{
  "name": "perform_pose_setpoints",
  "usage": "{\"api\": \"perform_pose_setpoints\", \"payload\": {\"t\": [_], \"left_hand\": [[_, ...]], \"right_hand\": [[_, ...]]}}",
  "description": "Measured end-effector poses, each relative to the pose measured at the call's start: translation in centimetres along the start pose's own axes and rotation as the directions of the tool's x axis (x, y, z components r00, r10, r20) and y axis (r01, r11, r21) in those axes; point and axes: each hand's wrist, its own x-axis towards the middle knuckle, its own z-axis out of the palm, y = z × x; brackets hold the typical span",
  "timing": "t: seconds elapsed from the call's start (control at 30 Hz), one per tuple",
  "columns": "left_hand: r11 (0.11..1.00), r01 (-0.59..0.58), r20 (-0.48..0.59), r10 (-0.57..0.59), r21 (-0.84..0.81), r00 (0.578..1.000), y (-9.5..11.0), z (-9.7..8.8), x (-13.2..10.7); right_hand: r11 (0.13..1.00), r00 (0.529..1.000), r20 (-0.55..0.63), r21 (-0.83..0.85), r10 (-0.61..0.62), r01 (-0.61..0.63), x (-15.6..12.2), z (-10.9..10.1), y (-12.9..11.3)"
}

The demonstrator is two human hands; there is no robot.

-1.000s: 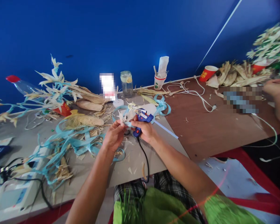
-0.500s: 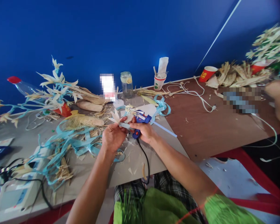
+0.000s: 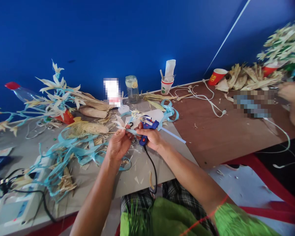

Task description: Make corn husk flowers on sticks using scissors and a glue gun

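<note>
Over on the left, a clear bottle with a red cap leans behind a spray of pale husk blossoms; a red cup sits at the spray's foot, its inside hidden from me. The left hand, fingertips pinched narrow, holds a small pale flower above the middle of the tabletop. Its petals fan up and leftward, while the blue ribbon at its base runs rightward, dipping slightly, to the fingers of the right hand. That hand is closed round a blue glue gun, handle slanting down toward the person. Behind them stands a lidded glass jar, contents unclear, then a white cup holding a stick and a white packet. Farther right, a red paper cup tilts beside dry husks; another person's hand blurs at the edge.
</note>
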Motion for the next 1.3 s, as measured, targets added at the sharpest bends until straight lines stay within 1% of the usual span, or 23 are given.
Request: {"api": "perform_pose_setpoints", "payload": {"t": [0.13,0.27,0.33,0.47,0.63,0.77,0.87,1.0,1.13,1.2,1.3], "left_hand": [[0.992,-0.051,-0.031,0.055,0.117,0.998,-0.2,-0.3,0.4],[0.970,-0.101,-0.018,0.108,0.222,0.994,-0.1,-0.3,0.5],[0.963,-0.108,-0.022,0.117,0.247,0.993,-0.1,-0.3,0.5],[0.974,-0.058,-0.017,0.063,0.217,0.998,-0.1,-0.2,0.4],[0.981,0.037,0.061,-0.050,0.189,0.997,-0.1,-0.2,0.2],[0.981,0.074,0.103,-0.093,0.180,0.990,-0.1,-0.2,0.2],[0.984,0.052,0.089,-0.068,0.171,0.994,-0.1,-0.1,0.1],[0.986,0.031,0.055,-0.040,0.166,0.998,-0.1,0.1,0.1],[0.982,0.032,0.075,-0.047,0.188,0.996,0.0,0.4,0.0],[0.980,0.024,0.072,-0.039,0.199,0.997,0.1,0.6,-0.1],[0.976,-0.004,0.047,-0.006,0.216,0.999,0.0,0.7,-0.1]], "right_hand": [[1.000,1.000,0.001,-0.029,-0.012,0.012,0.0,-0.1,-0.1],[0.999,1.000,-0.012,-0.040,-0.019,0.018,0.0,-0.2,-0.2],[0.999,1.000,-0.020,-0.048,-0.024,0.023,-0.1,-0.1,-0.2],[0.997,1.000,-0.017,-0.074,-0.022,0.020,-0.2,0.0,-0.2],[0.997,1.000,-0.011,-0.080,-0.008,0.007,0.0,-0.2,0.2],[0.998,1.000,0.020,-0.061,0.015,-0.014,0.0,-0.2,0.4],[0.996,1.000,0.006,-0.094,-0.001,0.002,-0.1,-0.1,0.3],[0.986,0.999,0.009,-0.160,-0.054,0.055,-0.4,0.0,0.2],[0.970,0.998,0.019,-0.236,-0.056,0.059,-0.5,-0.1,0.2],[0.968,0.998,0.010,-0.245,-0.060,0.061,-0.5,-0.1,0.2],[0.974,0.998,0.004,-0.217,-0.070,0.069,-0.3,-0.2,0.2]]}}
